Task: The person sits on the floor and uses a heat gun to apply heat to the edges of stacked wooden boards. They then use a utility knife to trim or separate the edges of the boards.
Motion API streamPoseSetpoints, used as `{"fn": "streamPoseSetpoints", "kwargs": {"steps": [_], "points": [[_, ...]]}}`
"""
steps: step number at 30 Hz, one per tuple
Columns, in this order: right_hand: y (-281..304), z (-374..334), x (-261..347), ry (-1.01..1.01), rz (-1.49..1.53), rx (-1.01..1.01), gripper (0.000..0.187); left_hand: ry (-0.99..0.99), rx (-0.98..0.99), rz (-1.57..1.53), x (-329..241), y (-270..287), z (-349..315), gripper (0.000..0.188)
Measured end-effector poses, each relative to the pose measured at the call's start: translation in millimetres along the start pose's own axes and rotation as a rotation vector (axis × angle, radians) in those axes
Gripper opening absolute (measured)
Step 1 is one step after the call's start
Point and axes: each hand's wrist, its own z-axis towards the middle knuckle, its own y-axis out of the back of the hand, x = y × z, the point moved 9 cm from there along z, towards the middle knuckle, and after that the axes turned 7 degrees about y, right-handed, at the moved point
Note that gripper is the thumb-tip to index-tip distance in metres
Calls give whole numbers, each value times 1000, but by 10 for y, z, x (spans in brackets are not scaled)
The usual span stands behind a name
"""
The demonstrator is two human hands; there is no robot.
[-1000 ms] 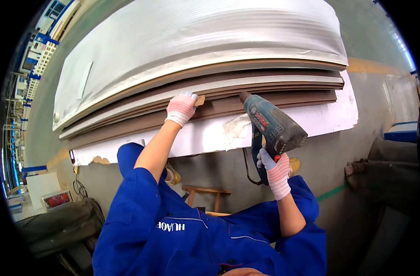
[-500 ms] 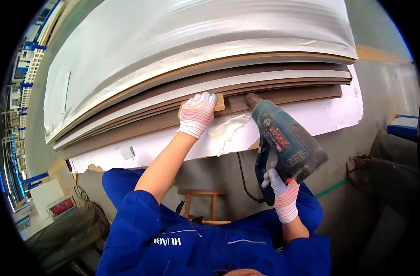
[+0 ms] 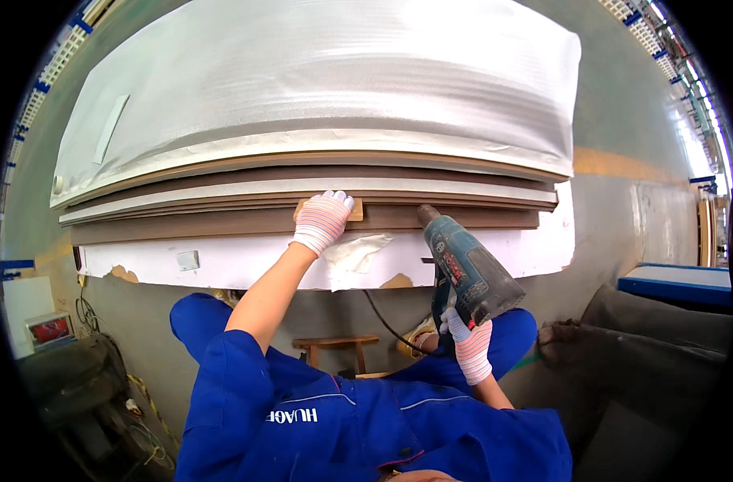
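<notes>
Heat gun [image 3: 472,269] in the right hand [image 3: 469,347], block [image 3: 356,210] in the left hand [image 3: 322,223]

The heat gun is right of centre, held in the air, its nozzle [image 3: 427,214] aimed far and left at the near side of the boards [image 3: 463,217]. Whether nozzle and boards touch, I cannot tell. The right hand is closed round the handle, a little of its grip hidden by the gun's body. The left hand clasps the block from above, against the near edges of the boards; wood shows on both sides of the glove.

The gun looks hard, bulky and fairly heavy, most of its weight in the body; the handle is the place to hold it, well away from the nozzle, which may be hot. The block seems light and stiff, easy to grip across its top. The boards look long, stiff and awkward, likely best lifted at both ends.

Counted: one gun, one block, one cloth [image 3: 354,255] crumpled on the white table [image 3: 262,261], one grey piece [image 3: 188,260] to its left, one stool [image 3: 334,342] near, one sheet [image 3: 342,72] over the top board. The boards lie too close together to count surely; there are several.
</notes>
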Motion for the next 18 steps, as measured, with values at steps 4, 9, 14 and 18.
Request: {"fn": "streamPoseSetpoints", "kwargs": {"steps": [4,9,14,18], "points": [[360,176,92,81,-128,32,12,-11,-49,-105,-527,85,260,17],[712,207,-116,-5,74,22,19,-1,-147,-136,-1084,17,405,11],[988,340,-228,10,124,49,16,50,-86,-49,-1160,-89,523,12],[1146,364,-142,33,138,36,21,45,-99,-91,-1322,144,614,17]]}}
